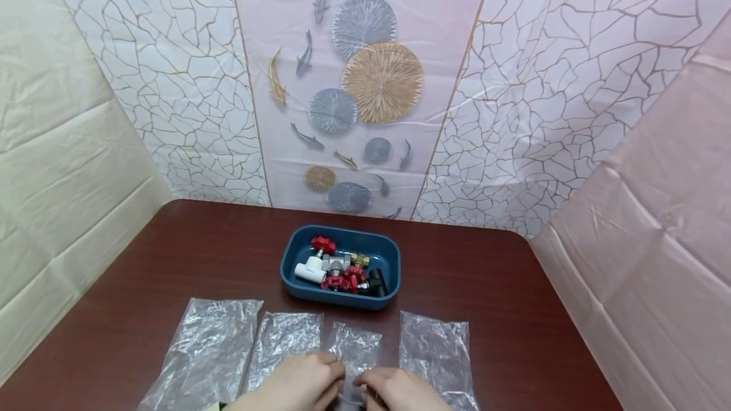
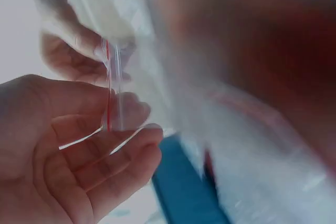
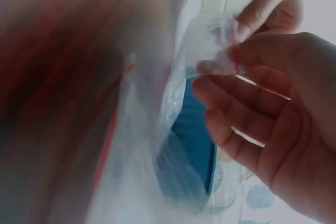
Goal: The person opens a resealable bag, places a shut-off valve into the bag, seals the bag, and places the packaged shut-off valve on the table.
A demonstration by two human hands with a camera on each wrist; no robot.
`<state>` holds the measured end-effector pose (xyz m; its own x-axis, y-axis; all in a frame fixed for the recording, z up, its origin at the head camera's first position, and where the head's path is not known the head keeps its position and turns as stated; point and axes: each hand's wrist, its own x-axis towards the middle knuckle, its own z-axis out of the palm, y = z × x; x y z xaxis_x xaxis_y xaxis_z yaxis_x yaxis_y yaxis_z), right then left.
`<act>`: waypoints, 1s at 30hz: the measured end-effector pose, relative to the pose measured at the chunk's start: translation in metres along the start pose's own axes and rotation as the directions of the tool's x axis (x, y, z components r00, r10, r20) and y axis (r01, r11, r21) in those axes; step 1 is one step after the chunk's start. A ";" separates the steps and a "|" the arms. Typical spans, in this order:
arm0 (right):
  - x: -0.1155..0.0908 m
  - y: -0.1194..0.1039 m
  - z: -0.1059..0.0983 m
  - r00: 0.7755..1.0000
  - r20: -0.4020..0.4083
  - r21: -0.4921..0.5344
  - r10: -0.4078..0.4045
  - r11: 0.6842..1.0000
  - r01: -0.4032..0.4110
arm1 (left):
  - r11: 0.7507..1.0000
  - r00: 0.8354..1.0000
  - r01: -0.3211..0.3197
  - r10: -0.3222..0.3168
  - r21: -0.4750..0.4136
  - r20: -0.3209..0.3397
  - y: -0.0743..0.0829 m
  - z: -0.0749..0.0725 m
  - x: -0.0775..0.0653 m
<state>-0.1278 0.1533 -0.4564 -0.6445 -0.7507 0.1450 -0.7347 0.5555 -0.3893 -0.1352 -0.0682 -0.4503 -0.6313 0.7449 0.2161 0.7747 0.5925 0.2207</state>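
Note:
My left hand (image 1: pixel 302 382) and right hand (image 1: pixel 400 389) meet at the near end of a small clear zip bag (image 1: pixel 356 344) on the table. In the left wrist view, the left hand (image 2: pixel 79 150) pinches the bag's red-lined zip edge (image 2: pixel 109 98) between thumb and fingertips. Seen from the right wrist, the right hand (image 3: pixel 273 108) pinches the same zip strip (image 3: pixel 234 51) close beside the other hand. The bag looks flat, with nothing visible inside.
Larger clear bags lie on both sides, one wide bag (image 1: pixel 211 347) far left, another (image 1: pixel 288 335) beside it, a third (image 1: pixel 436 354) at right. Behind them stands a blue tray (image 1: pixel 341 297) holding a white tee valve (image 1: pixel 311 269), red-handled valves (image 1: pixel 335 282) and a black fitting (image 1: pixel 377 283).

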 end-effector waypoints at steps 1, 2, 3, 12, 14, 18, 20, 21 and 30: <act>0.001 0.000 -0.002 1.000 -0.010 0.001 -0.015 1.000 0.015 | 1.000 1.000 0.014 -0.014 -0.010 -0.003 0.000 -0.004 0.001; 0.002 -0.001 -0.004 0.999 -0.020 -0.001 -0.028 1.000 0.028 | 0.999 0.999 0.032 -0.032 -0.022 -0.004 -0.001 -0.009 0.003; 0.003 -0.002 -0.007 0.999 -0.034 -0.005 -0.037 0.999 0.037 | 0.999 0.999 0.043 -0.043 -0.019 -0.010 -0.001 -0.013 0.004; 0.026 -0.015 -0.035 0.972 -0.224 -0.032 0.078 0.996 -0.087 | 0.996 0.981 0.080 -0.084 -0.029 -0.177 -0.007 -0.047 0.021; 0.032 -0.017 -0.040 0.961 -0.264 -0.049 0.085 0.994 -0.101 | 0.996 0.975 0.085 -0.091 -0.038 -0.202 -0.008 -0.053 0.024; 0.039 -0.018 -0.048 0.952 -0.287 -0.059 0.104 0.990 -0.126 | 0.996 0.962 0.084 -0.083 -0.007 -0.259 -0.011 -0.059 0.027; 0.041 -0.018 -0.049 0.954 -0.283 -0.080 0.104 0.988 -0.131 | 0.996 0.957 0.084 -0.077 0.013 -0.280 -0.012 -0.061 0.027; 0.042 -0.018 -0.050 0.955 -0.279 -0.097 0.097 0.987 -0.129 | 0.996 0.954 0.087 -0.077 0.021 -0.289 -0.012 -0.061 0.027; 0.044 -0.016 -0.050 0.967 -0.242 -0.117 0.081 0.987 -0.112 | 0.994 0.947 0.103 -0.088 0.032 -0.309 -0.015 -0.062 0.027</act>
<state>-0.1551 0.1291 -0.3978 -0.7340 -0.5945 0.3283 -0.6776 0.6739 -0.2945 -0.1661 -0.0764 -0.3890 -0.6772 0.5582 0.4794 0.7064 0.6755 0.2115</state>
